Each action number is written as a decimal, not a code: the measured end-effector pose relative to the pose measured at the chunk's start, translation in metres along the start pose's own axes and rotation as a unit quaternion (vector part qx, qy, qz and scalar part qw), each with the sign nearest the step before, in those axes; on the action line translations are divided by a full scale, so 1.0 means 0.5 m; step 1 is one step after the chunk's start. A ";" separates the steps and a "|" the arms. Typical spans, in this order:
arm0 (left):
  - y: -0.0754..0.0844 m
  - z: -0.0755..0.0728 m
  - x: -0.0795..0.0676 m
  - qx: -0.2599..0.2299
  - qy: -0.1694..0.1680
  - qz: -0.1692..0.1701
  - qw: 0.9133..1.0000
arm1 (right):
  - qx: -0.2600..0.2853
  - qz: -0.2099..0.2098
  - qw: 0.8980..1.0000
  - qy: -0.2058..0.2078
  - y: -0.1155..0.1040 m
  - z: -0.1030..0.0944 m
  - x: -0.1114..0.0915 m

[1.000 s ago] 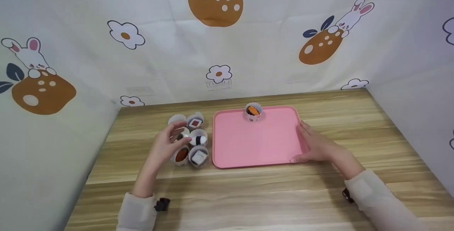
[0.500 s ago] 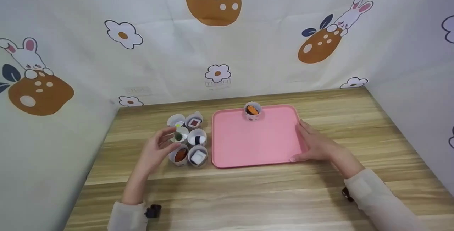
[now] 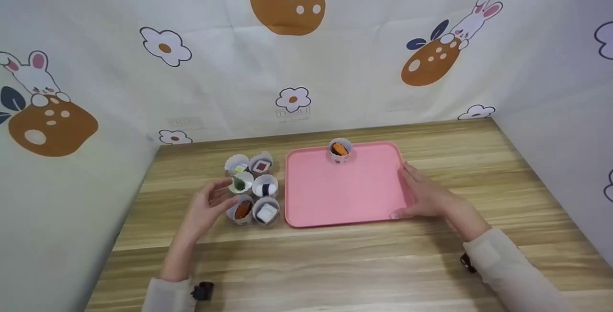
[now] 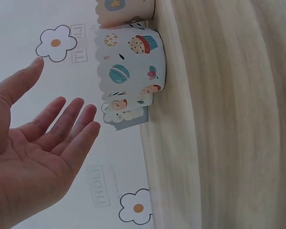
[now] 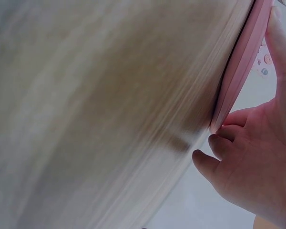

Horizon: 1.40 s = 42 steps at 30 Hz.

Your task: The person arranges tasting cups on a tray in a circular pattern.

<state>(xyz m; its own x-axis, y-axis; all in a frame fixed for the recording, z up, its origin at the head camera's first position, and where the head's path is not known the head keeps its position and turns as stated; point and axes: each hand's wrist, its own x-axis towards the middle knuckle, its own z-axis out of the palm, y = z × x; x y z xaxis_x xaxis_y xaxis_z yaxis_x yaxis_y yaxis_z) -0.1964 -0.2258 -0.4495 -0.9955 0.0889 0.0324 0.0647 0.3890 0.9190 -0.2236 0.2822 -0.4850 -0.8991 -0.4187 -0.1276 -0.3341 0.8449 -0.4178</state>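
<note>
My left hand hovers left of a cluster of paper baking cups, thumb and fingers spread with nothing between them. Nearest its fingertips are a cup with a green piece and a cup with a reddish-orange sushi piece. In the left wrist view the fingers stand apart from a printed paper cup. My right hand rests against the right side of a pink tray, thumb at its near corner. In the right wrist view its fingertips touch the tray's edge.
Other cups hold a white piece with a black band, a white block, a roll with a dark red centre and a piece with yellow. One cup with an orange piece stands at the tray's far edge. A printed curtain hangs behind.
My left hand has drawn back left and toward me from over the cups, uncovering the green piece and the cups behind it. The right hand and tray stay in place.
</note>
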 end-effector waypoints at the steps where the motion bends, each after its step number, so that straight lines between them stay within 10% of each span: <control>1: -0.002 0.000 -0.001 0.000 0.000 0.000 1.000 | 0.000 0.000 1.000 -0.001 0.000 0.000 0.000; 42: -0.040 -0.001 -0.013 0.033 -0.018 -0.031 0.999 | 0.007 0.004 1.000 -0.001 0.001 0.000 0.000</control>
<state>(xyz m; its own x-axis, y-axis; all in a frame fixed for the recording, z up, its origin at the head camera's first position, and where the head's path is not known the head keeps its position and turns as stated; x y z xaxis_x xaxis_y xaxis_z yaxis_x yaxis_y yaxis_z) -0.1912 -0.2347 -0.4680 -0.9946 0.0956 -0.0399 0.0079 0.4544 0.8908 -0.2236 0.2828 -0.4853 -0.9012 -0.4130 -0.1315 -0.3238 0.8432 -0.4292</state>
